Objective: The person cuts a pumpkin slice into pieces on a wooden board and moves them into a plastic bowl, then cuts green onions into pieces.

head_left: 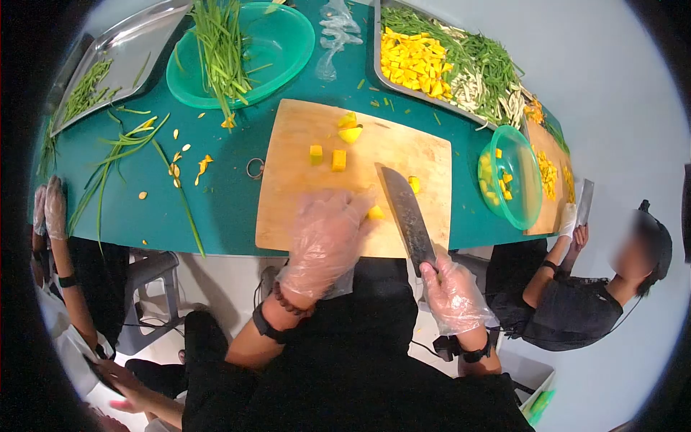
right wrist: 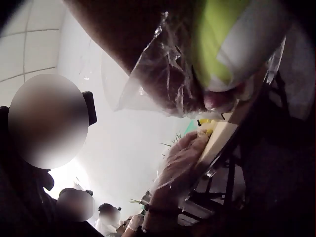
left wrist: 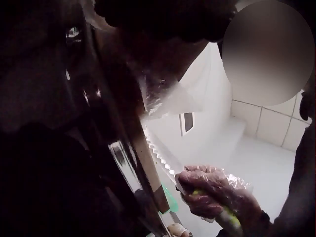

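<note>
1. Your gloved left hand (head_left: 324,241) lies flat, fingers loose, on the cutting board (head_left: 302,137), fingertips at a yellow cube (head_left: 375,213) mid-frame; the palm hides anything beneath.
2. Your right hand (head_left: 453,291) grips the knife (head_left: 407,216) just right of it; its handle is hidden in your fist.

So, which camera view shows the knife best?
The head view: the whole blade of the knife lies in sight over the cutting board, its handle gripped by the right hand. The left wrist view shows the blade only from below, in part. The right wrist view shows no blade clearly.
</note>
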`<control>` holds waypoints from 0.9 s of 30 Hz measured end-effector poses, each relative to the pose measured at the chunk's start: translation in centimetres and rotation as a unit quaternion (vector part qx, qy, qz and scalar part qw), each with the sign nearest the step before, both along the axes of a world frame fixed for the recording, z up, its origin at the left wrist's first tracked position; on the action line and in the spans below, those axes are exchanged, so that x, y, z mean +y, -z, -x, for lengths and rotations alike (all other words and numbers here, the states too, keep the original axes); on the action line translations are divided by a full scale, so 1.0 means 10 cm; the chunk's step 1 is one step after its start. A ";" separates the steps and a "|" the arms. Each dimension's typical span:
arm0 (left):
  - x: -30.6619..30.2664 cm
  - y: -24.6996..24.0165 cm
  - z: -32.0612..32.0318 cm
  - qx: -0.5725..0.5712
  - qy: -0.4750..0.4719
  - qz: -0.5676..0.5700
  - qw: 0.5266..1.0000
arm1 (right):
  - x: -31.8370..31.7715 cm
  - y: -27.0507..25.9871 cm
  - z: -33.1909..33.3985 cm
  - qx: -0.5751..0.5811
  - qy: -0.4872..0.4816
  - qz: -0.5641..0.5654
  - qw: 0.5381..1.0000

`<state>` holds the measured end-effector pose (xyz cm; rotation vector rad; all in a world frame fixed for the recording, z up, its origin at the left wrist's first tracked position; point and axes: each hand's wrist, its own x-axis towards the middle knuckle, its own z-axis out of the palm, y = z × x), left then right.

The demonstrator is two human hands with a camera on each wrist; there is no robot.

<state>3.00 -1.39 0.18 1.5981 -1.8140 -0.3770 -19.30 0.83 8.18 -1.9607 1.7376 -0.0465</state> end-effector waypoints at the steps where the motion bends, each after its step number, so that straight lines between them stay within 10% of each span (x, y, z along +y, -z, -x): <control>1: -0.01 -0.04 0.04 0.011 -0.006 -0.007 1.000 | 0.01 0.00 0.00 -0.008 0.000 0.004 1.000; 27: 0.17 0.10 -0.15 0.002 -0.065 0.065 0.996 | 0.03 0.10 0.13 0.084 -0.151 0.084 0.981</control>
